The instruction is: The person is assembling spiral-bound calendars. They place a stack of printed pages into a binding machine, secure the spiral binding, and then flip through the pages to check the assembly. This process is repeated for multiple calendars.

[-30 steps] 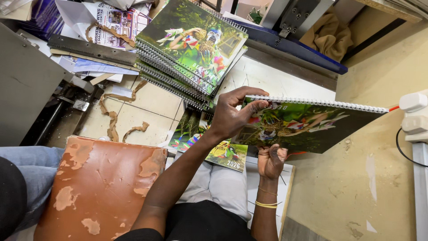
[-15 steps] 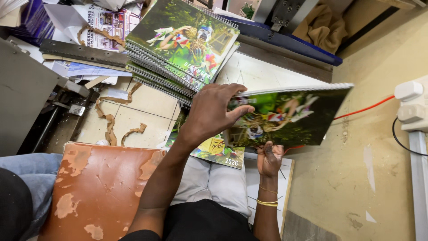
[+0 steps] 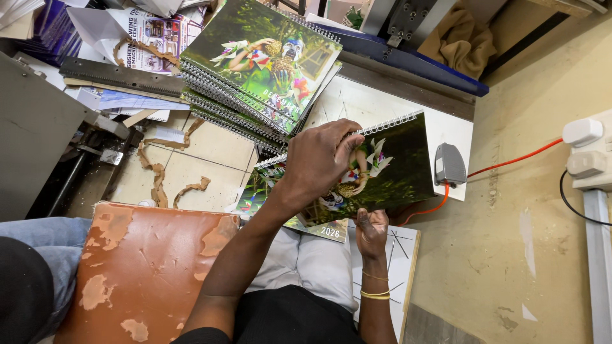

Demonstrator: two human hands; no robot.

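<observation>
- stool seat (image 3: 150,271) with cracked orange-brown cover sits at 8 o'clock, just beside a blue-jeaned knee (image 3: 38,239) at 9 o'clock that belongs to someone else.
- torn cardboard strips (image 3: 169,169) lie on the tiled floor at 10 o'clock, below a grey metal bar.
- stack of spiral-bound calendars (image 3: 264,70) with green photo covers rests at 12 o'clock, well apart from the hands.
- left hand (image 3: 319,162) lies palm down on the held calendar (image 3: 382,169), fingers (image 3: 344,137) spread and curled over its wire spine. half a second ago this calendar stood tilted up on edge; now it has swung down nearly flat, cover up, which suggests it is being laid or squared onto the calendars beneath it.
- right hand (image 3: 371,230) is at 6 o'clock under the calendar's near edge, fingers pinching that edge from below.
- white counter (image 3: 459,137) carries the calendar's far corner at 2 o'clock.
- grey foot pedal (image 3: 450,164) with an orange cable sits at 3 o'clock, just beside the calendar.
- white plugs (image 3: 583,150) hang at the far right wall.
</observation>
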